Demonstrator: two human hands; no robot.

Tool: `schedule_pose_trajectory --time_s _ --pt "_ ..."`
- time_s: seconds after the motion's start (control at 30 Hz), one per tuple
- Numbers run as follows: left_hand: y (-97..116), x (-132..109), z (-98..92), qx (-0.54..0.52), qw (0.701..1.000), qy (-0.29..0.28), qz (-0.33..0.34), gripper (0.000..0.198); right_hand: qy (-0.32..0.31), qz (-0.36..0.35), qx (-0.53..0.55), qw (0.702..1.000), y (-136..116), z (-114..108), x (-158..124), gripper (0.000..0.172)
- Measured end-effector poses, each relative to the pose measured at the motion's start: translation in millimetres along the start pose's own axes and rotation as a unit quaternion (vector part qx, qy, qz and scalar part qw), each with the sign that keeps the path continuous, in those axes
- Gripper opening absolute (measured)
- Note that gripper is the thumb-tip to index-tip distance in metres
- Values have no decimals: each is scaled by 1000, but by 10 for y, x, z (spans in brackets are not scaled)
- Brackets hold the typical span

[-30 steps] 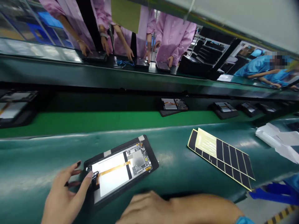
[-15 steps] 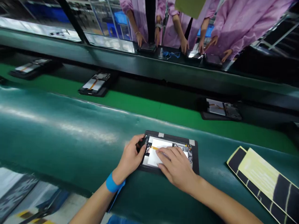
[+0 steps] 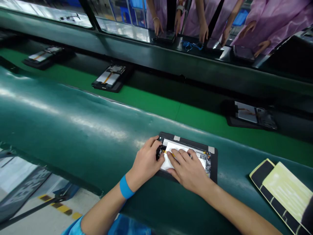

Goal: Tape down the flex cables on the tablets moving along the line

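Observation:
An opened tablet (image 3: 214, 163) lies on the green bench in front of me, its white battery (image 3: 170, 147), circuit board (image 3: 208, 163) and orange ribbon cable (image 3: 164, 151) exposed. At its left end, my left hand (image 3: 146, 156) has its fingers curled and thumb closed around a small glossy black piece (image 3: 159, 152), whose exact kind I cannot make out. Lying across the battery, my right hand (image 3: 189, 168) has fingers stretched out, the tips touching around the ribbon cable. That hand covers much of the battery and the cable's right part.
Beyond the bench edge runs a green conveyor belt (image 3: 158, 101) carrying several opened tablets (image 3: 110, 77). Yellow-backed sheets with black pieces (image 3: 286, 186) lie at the right. Across the line, people in pink smocks (image 3: 254, 26) handle devices near a blue cable (image 3: 192, 45).
My left hand has shifted further over the tablet's left end, its fingers closing in on the black piece. The right hand stays on the battery. The whole view has shifted slightly.

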State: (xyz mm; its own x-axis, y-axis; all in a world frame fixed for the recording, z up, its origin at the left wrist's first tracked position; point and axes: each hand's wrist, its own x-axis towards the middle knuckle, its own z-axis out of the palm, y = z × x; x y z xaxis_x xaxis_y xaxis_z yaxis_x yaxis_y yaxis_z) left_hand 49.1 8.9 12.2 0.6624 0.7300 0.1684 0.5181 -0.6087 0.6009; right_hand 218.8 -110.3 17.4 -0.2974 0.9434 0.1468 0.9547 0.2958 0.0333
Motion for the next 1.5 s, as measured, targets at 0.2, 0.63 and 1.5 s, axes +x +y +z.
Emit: schedule_pose_trajectory --time_s 0.2,0.63,1.5 --pt "-83 -156 -135 23 994 4 108 28 1 -12 -5 1000 -7 -40 13 49" --pt "-90 -374 -120 161 969 -41 183 34 10 -5 2 1000 12 -70 63 41" --pt "-37 -385 -121 170 968 -33 183 37 10 -27 30 999 40 -77 71 42"
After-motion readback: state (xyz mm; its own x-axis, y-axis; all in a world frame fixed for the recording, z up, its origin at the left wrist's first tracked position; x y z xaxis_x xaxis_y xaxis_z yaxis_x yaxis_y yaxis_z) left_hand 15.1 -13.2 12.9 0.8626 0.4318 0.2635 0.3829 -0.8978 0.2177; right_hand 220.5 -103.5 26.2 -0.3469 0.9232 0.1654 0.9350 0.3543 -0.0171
